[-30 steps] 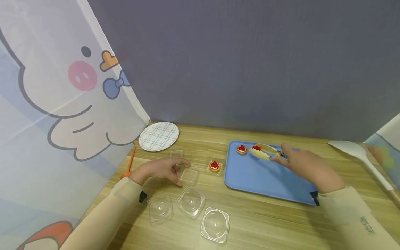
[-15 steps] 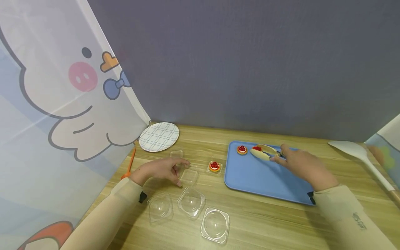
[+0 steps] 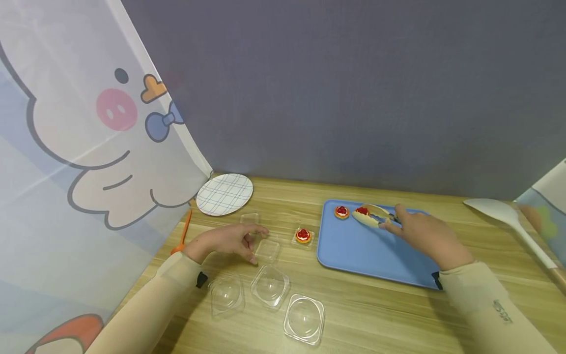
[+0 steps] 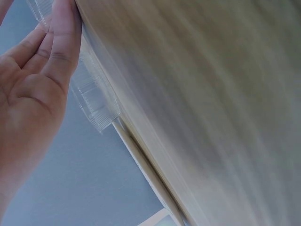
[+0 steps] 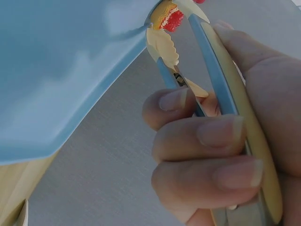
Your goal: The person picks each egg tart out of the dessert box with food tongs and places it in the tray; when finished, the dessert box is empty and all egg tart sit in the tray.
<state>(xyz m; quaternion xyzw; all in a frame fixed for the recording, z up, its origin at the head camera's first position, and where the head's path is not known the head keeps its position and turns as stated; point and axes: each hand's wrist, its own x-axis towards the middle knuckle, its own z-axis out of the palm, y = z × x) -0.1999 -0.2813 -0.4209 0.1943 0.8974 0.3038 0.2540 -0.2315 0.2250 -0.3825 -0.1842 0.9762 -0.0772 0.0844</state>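
Observation:
My right hand [image 3: 426,236] grips food tongs [image 5: 218,84], its fingers curled round the handles. The cream-coloured tips of the tongs stand either side of a small red-topped tart [image 3: 362,211] on the blue tray [image 3: 376,255]. Another such tart [image 3: 342,212] lies just left of it. My left hand [image 3: 230,241] rests low over the table with thumb and forefinger spread beside a clear plastic container base [image 3: 268,250]; whether they touch it is hard to tell. A third tart [image 3: 303,236] sits in a clear base to the right of that hand.
Several clear domed lids [image 3: 304,318] lie along the front of the table. Another clear base [image 3: 250,218] is behind my left hand, near a checked plate [image 3: 224,193]. An orange utensil [image 3: 182,236] lies left; a large white spoon [image 3: 504,216] lies right of the tray.
My right hand and forearm have shifted slightly left, and the tong tips have drawn closer together round the tart. My left hand has stayed in place.

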